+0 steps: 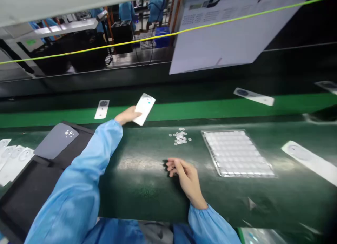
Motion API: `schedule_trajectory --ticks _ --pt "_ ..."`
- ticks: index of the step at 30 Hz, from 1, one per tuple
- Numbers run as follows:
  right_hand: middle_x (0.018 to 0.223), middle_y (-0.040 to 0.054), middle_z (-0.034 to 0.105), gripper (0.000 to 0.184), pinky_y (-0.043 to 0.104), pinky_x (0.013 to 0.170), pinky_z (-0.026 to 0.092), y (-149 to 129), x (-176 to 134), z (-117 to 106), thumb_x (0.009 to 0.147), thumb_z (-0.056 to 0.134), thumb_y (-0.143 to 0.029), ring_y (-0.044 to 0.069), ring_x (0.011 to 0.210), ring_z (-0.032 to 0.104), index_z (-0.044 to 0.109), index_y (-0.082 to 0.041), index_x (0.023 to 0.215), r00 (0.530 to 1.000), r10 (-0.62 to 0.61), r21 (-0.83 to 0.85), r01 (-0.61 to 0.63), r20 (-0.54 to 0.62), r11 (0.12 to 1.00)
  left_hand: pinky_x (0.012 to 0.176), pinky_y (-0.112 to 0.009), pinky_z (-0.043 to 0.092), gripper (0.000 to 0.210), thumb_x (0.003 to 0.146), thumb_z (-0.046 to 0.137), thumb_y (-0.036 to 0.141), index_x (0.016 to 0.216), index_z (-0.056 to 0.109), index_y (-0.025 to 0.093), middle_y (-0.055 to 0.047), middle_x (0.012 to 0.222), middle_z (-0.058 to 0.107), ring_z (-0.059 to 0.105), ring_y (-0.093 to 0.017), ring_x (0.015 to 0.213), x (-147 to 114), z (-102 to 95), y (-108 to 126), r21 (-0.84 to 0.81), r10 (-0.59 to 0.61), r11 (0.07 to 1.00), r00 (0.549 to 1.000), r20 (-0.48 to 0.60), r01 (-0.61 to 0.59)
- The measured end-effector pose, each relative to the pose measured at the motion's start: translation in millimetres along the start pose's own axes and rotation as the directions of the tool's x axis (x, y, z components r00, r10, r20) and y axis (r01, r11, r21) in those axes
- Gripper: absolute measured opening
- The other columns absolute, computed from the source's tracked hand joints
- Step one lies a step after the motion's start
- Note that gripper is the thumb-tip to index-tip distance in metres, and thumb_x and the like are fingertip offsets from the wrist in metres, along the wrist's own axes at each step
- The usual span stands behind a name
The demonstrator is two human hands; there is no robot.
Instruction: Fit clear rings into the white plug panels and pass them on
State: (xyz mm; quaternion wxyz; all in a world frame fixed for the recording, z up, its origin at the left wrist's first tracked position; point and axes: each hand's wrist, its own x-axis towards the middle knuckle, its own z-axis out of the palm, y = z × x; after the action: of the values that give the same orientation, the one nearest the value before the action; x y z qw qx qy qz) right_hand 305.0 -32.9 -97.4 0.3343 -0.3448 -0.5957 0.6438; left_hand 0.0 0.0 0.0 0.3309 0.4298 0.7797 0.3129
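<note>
My left hand (129,115) reaches forward over the belt, its fingers closed on the edge of a white phone back panel (144,109) with a few blue dots near its top. My right hand (184,174) is above the green work surface, fingers loosely curled and slightly apart; no object shows in it. Just beyond it lies a small loose pile of translucent round discs (180,137). To the right of that pile is a clear plastic tray (238,153) with rows of whitish pockets.
Other phone back panels lie on the green belt (200,112), including a white panel (101,109) at left. A grey panel (56,140) rests on a black tray (28,191). A white panel (310,161) is at right. A yellow-green cord (168,35) and a hanging sheet (213,37) cross above.
</note>
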Motion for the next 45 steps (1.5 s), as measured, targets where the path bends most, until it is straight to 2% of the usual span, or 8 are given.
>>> schedule_trajectory --ticks 5,9,12,19,33,36,38,45 --pt "0.075 0.006 0.07 0.051 0.026 0.045 0.049 -10 8 16 0.089 0.063 -0.067 0.015 0.055 0.059 0.069 -0.017 0.098 0.996 0.048 0.015 -0.049 0.072 0.999 0.08 -0.032 0.057 0.037 0.091 0.065 0.031 0.125 0.065 0.014 -0.011 0.115 0.075 0.071 -0.023 0.095 -115 86.5 -31 -0.305 0.151 0.949 0.964 0.221 -0.079" --pt "0.064 0.0007 0.063 0.046 0.025 0.048 0.042 -16 -4 19 0.096 0.055 -0.062 0.014 0.051 0.051 0.066 -0.018 0.086 0.943 0.064 -0.151 -0.015 0.327 0.988 0.082 -0.031 0.056 0.045 0.081 0.079 0.032 0.121 0.064 0.017 -0.01 0.113 0.074 0.071 -0.022 0.097 -155 112.8 -48 -0.632 0.117 0.773 0.969 0.22 0.05" --pt "0.069 0.0015 0.066 0.042 0.026 0.053 0.041 -17 -11 18 0.101 0.051 -0.055 0.015 0.058 0.054 0.066 -0.018 0.085 0.879 0.084 -0.285 0.061 0.47 0.957 0.083 -0.031 0.056 0.053 0.078 0.08 0.03 0.126 0.061 0.019 -0.008 0.106 0.075 0.073 -0.021 0.093 -153 117.5 -48 -0.778 0.035 0.622 0.989 0.141 0.089" --pt "0.067 0.0003 0.064 0.039 0.025 0.05 0.037 -13 -11 21 0.103 0.049 -0.047 0.014 0.056 0.053 0.063 -0.018 0.081 0.868 0.1 -0.342 0.084 0.486 0.936 0.074 -0.031 0.058 0.046 0.073 0.076 0.021 0.114 0.055 0.02 -0.004 0.091 0.076 0.074 -0.02 0.08 -153 129.9 -40 -0.862 -0.089 0.494 0.992 0.085 0.118" --pt "0.072 0.002 0.069 0.036 0.026 0.051 0.045 -16 -21 19 0.102 0.052 -0.048 0.016 0.059 0.059 0.067 -0.019 0.086 0.901 0.144 -0.368 0.019 0.409 0.93 0.068 -0.029 0.056 0.058 0.068 0.072 0.017 0.118 0.043 0.027 0.004 0.079 0.068 0.071 -0.018 0.071 -159 132.6 -34 -0.846 -0.166 0.518 0.985 0.047 0.127" --pt "0.081 0.0053 0.073 0.029 0.027 0.056 0.053 -23 -25 19 0.101 0.056 -0.044 0.018 0.065 0.066 0.07 -0.019 0.098 0.994 0.011 -0.441 0.04 0.112 0.896 0.058 -0.023 0.049 0.049 0.072 0.07 0.02 0.114 0.047 0.026 0.006 0.072 0.063 0.064 -0.014 0.062 -160 133.4 -38 -0.809 -0.177 0.577 0.984 0.007 0.109" --pt "0.095 0.0086 0.075 0.023 0.03 0.066 0.058 -28 -27 22 0.102 0.054 -0.036 0.02 0.078 0.071 0.07 -0.021 0.107 0.983 -0.182 -0.529 0.165 0.019 0.832 0.053 -0.021 0.044 0.043 0.074 0.071 0.021 0.11 0.049 0.025 0.007 0.07 0.06 0.057 -0.011 0.057 -160 134.5 -39 -0.775 -0.166 0.627 0.986 -0.03 0.082" --pt "0.108 0.0101 0.071 0.029 0.034 0.084 0.062 -21 -24 27 0.103 0.05 -0.023 0.022 0.097 0.072 0.073 -0.025 0.12 0.904 -0.362 -0.65 0.417 0.226 0.635 0.059 -0.023 0.044 0.05 0.072 0.075 0.018 0.115 0.051 0.024 0.005 0.077 0.059 0.054 -0.012 0.063 -164 135.6 -40 -0.72 -0.069 0.693 0.996 -0.052 0.01"
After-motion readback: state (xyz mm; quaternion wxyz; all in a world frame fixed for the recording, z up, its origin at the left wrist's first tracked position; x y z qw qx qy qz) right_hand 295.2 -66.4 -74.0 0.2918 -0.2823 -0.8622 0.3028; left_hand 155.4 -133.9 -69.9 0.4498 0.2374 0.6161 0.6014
